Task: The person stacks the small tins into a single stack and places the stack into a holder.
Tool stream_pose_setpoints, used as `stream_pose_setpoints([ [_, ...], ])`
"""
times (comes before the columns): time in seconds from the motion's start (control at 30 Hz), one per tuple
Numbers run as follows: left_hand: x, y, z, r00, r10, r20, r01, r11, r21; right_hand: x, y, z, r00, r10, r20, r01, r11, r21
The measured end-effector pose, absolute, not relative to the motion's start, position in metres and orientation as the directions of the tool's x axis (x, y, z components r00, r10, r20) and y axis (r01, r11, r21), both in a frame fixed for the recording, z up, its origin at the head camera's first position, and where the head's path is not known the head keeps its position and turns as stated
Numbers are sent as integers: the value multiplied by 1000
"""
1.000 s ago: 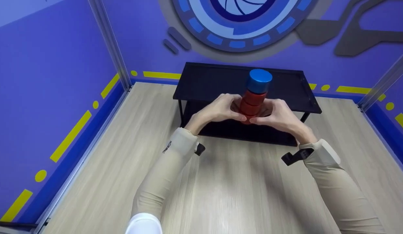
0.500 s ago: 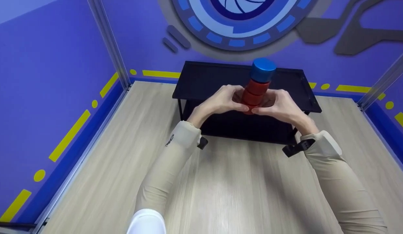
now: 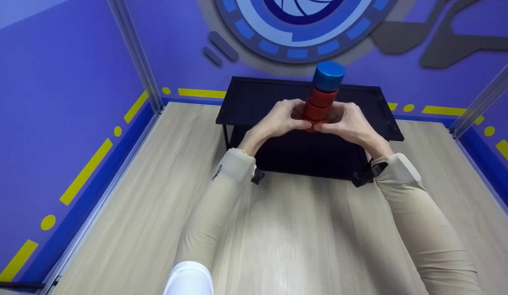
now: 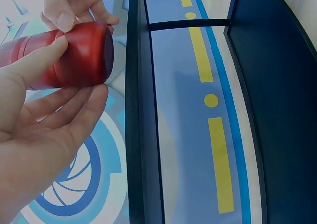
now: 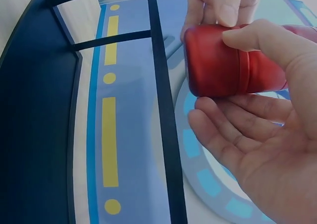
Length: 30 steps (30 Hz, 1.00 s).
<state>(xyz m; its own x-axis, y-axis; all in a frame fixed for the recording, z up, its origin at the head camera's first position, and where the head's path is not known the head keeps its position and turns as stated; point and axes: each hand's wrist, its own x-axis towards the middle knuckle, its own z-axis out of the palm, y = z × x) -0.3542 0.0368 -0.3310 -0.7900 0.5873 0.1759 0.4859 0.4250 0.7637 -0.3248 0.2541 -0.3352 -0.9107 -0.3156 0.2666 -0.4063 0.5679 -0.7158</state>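
Both hands hold a tall cylinder (image 3: 322, 98) with grooved red sections and a blue top (image 3: 329, 76). I cannot tell whether it is one piece or stacked tins. The left hand (image 3: 279, 118) grips its lower left side, thumb in front and fingers behind. From the other side the right hand (image 3: 350, 124) grips the same lower part, the two thumbs close together. In the left wrist view the rounded red bottom section (image 4: 86, 53) hangs apart from the black two-tier shelf (image 4: 143, 135). The cylinder stands nearly upright, tilted slightly to the right.
The shelf's upper tier (image 3: 258, 98) lies behind the hands, with a raised rim; its lower tier (image 3: 307, 159) is beneath. A pale wooden tabletop (image 3: 278, 229) spreads in front. Blue panels (image 3: 73, 102) with yellow marks close off the back and sides.
Both hands have moved the cylinder upward in the head view, so its blue top now overlaps the shelf's back edge and the wall. The grip looks the same.
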Motion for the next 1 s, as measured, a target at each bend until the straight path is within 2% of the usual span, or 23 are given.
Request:
stream_pose_setpoints([
  [0.5, -366, 48, -344, -848, 470, 246, 455, 404, 794, -347, 248, -343, -934, -228, 275, -357, 573, -738],
  [1.0, -370, 60, -351, -887, 391, 245, 421, 467, 778, -357, 250, -348, -948, -194, 254, -319, 606, -728],
])
